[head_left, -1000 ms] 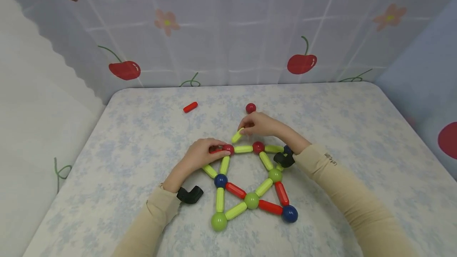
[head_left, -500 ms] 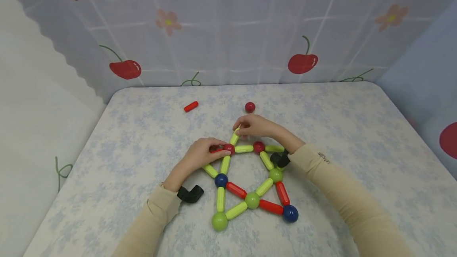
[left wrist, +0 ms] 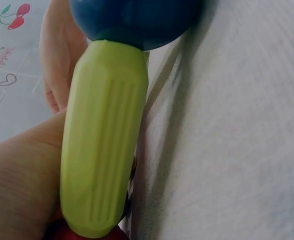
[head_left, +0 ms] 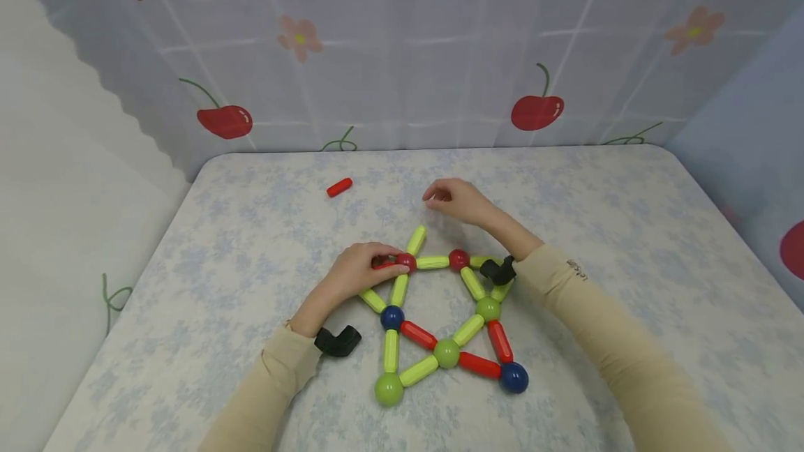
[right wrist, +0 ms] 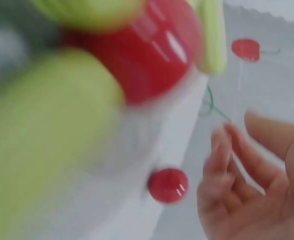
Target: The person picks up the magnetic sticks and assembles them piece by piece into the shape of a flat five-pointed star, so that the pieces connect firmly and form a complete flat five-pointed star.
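Observation:
A flat star-like frame of coloured balls and rods lies on the table. My left hand (head_left: 354, 273) pinches a red ball (head_left: 408, 261) at its far left corner, partly covering a red rod. From that ball a yellow-green rod (head_left: 416, 238) points away to the back. Beyond the frame hovers my right hand (head_left: 460, 201), its fingers loosely bent and holding nothing. In the right wrist view a loose red ball (right wrist: 168, 185) lies near that hand, apart from it; the hand hides this ball in the head view. Up close in the left wrist view are a yellow-green rod (left wrist: 104, 140) and a blue ball (left wrist: 137, 20).
A single red rod (head_left: 339, 187) lies at the back left of the table (head_left: 251, 229). Nearer the front, the frame has a green ball (head_left: 389, 389) and a blue ball (head_left: 514, 377) at its corners. A patterned curtain (head_left: 402, 54) hangs behind.
My right hand brought a yellow-green rod to the held red ball, let go of it, and moved back towards the loose red ball. The left hand stayed on its ball.

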A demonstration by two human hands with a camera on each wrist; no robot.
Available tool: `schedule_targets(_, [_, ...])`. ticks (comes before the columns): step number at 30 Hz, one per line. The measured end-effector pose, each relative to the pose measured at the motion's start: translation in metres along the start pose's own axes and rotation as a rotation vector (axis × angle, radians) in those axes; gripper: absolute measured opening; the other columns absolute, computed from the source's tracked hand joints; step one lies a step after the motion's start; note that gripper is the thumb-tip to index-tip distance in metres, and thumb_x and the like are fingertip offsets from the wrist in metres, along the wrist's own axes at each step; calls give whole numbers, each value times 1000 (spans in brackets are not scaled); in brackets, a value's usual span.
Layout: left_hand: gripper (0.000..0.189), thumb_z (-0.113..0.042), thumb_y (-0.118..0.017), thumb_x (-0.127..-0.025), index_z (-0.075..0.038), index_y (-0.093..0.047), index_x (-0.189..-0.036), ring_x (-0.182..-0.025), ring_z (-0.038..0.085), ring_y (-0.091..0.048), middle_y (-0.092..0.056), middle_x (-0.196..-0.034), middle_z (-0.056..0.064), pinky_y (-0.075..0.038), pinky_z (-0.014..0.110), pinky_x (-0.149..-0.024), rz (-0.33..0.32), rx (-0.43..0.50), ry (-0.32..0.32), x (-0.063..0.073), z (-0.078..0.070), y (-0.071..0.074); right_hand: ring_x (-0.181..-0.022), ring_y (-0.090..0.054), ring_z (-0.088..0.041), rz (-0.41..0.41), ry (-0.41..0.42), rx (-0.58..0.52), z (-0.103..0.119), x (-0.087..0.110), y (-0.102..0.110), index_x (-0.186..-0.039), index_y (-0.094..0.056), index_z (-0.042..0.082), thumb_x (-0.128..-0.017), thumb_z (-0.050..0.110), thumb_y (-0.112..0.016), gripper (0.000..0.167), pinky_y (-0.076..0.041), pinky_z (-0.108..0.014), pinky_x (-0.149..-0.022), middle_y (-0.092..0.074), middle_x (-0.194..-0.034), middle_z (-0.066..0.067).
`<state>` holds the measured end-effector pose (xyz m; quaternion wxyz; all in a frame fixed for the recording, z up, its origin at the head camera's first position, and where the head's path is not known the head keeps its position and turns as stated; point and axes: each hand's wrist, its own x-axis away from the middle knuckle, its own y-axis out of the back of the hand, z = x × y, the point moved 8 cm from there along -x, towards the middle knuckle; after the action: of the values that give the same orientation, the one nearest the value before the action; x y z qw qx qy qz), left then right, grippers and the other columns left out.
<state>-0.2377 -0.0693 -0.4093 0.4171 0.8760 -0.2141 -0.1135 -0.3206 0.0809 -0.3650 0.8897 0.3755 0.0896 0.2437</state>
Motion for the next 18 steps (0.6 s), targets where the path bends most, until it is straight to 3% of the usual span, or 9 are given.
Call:
schedule_targets(2, [37,-39,-69,-84,-14,-70,-112,-69,11,-49,-61,-84,-7,-41,27,-62,3,2,5,0,0,0,-89,-54,-30,-60,-15,62,-4,-8,13,-115,-60,-4,-92,10,-60,27,-44,-41,-77,-57,-105,-20])
schedule_targets(5, [38,-40,-69,-84,-14,-70,-112,-69,11,-49,-60,-83,-7,-41,27,-62,5,1,12,0,1,-2,-106,-48,-35,-25,-83,159,-17,-21,18,-125,-53,-5,-92,10,-60,37,-40,-45,-88,-49,-120,-26])
schedule_targets(8, [37,-40,-69,-84,-15,-70,-111,-69,11,-49,-59,-81,-8,-41,27,-61,5,0,14,1,1,-4,-110,-45,-35,47,-154,234,-34,-29,11,-124,-53,-4,-90,10,-61,37,-38,-44,-91,-50,-120,-24])
schedule_targets(10, [36,-40,-69,-84,-15,-70,-111,-68,11,-49,-59,-80,-9,-41,27,-61,2,-4,11,0,1,-5,-103,-49,-33,54,-165,253,-40,-31,8,-119,-56,-4,-90,9,-62,32,-40,-43,-88,-54,-114,-22])
schedule_targets(14, [35,-39,-69,-84,-16,-70,-111,-69,11,-50,-59,-80,-9,-42,27,-62,-2,-4,9,-1,0,-4,-99,-52,-30,56,-174,183,-39,-26,7,-117,-56,-2,-90,14,-63,31,-42,-41,-84,-56,-110,-19])
schedule_targets(18, [36,-40,-69,-84,-16,-70,-111,-70,11,-50,-60,-82,-8,-42,27,-63,-1,-6,12,0,1,-1,-93,-57,-29,94,-184,-7,-31,-14,1,-116,-53,0,-91,21,-63,35,-46,-39,-80,-58,-109,-19])
